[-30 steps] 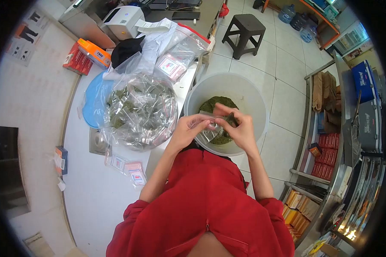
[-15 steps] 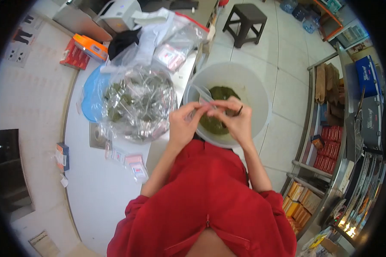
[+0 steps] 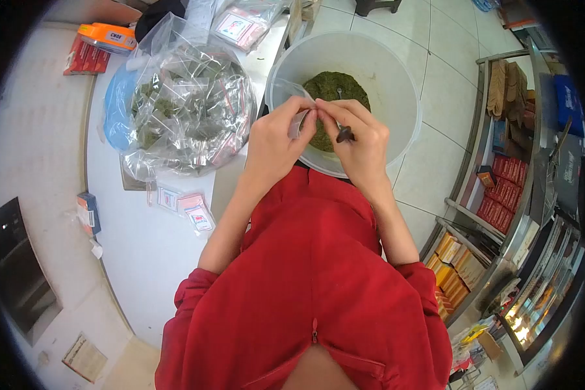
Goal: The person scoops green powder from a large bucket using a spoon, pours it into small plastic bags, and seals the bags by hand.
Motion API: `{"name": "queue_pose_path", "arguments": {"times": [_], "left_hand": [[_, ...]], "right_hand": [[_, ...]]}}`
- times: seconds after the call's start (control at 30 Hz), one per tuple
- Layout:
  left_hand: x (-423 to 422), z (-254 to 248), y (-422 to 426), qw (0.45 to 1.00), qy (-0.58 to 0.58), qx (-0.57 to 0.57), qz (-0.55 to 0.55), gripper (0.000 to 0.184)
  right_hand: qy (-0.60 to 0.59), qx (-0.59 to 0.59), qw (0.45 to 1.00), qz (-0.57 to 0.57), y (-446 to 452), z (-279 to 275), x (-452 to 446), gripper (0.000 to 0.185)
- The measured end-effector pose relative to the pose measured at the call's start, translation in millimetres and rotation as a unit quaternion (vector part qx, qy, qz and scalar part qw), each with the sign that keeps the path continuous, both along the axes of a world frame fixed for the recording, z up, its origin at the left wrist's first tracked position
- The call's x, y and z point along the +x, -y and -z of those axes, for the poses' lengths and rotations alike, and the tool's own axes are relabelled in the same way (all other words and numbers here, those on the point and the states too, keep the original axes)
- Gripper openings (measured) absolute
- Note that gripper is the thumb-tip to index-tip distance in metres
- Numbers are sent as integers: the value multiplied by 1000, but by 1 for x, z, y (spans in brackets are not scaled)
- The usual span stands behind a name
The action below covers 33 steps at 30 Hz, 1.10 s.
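Over a translucent white tub holding green powder, both my hands meet on a small clear plastic bag. My left hand is closed, pinching one side of the bag's edge between thumb and fingers. My right hand pinches the other side. A tool with a dark handle is also tucked in my right hand, its rounded end pointing up at me. A small shiny metal part shows against the powder; whether it belongs to this tool I cannot tell.
Left of the tub, a large clear bag full of small filled bags stands on the white table. Small printed packets lie below it. An orange box sits at the back left. Shelves with red boxes line the right side.
The view has tilted, so the tub and table appear higher. My hands have stayed together on the small bag, and the dark handle in my right hand shows more plainly.
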<state>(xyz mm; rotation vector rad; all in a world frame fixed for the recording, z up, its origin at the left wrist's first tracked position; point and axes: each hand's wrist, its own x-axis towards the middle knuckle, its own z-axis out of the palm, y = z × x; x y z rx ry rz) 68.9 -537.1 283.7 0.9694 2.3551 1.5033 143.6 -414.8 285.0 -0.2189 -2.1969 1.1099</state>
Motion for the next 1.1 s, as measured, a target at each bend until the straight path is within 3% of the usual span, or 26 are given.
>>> {"name": "queue_pose_path", "arguments": {"times": [0.07,0.17,0.33,0.5,0.67,0.73,0.8,0.9,0.93,0.97,1.0,1.03,1.07,1.1], "left_hand": [[-2,4,-2,1000,-8,0,15,16],[-5,6,-7,995,95,5,31,17],[-4,9,-12,995,-50,-86,4,18],[-6,5,-16,994,-76,-72,12,15],[-7,11,-23,985,-158,-66,-21,16],[-7,11,-29,994,-33,-51,-90,16],[-8,1,-32,993,-59,-34,-94,15],[-5,5,-29,987,-141,3,-72,15],[-5,10,-26,980,-195,23,-44,16],[-7,12,-22,979,-196,23,-45,16],[-12,14,-15,996,56,71,-20,17],[-17,14,-7,945,307,113,6,19],[-29,10,-3,814,556,167,19,22],[-33,12,0,814,556,167,19,22]], "right_hand": [[42,-25,999,-15,0,1,3,17],[23,-21,999,17,0,2,2,17],[12,-23,1000,17,-3,9,-1,16],[4,-33,999,18,-8,8,-3,16],[-95,19,982,161,-25,18,-19,18],[-135,63,972,180,-24,17,-23,18],[-171,107,960,197,-19,14,-25,19],[-95,32,984,150,-9,3,-20,20],[-72,-167,975,128,-10,1,-19,20],[-45,-358,927,100,-12,1,-18,20],[-37,-320,940,109,-17,8,-14,18],[-37,-321,940,110,-20,6,-9,18],[-16,-186,980,65,-22,4,-2,16],[5,-47,999,20,-24,2,2,14]]}}
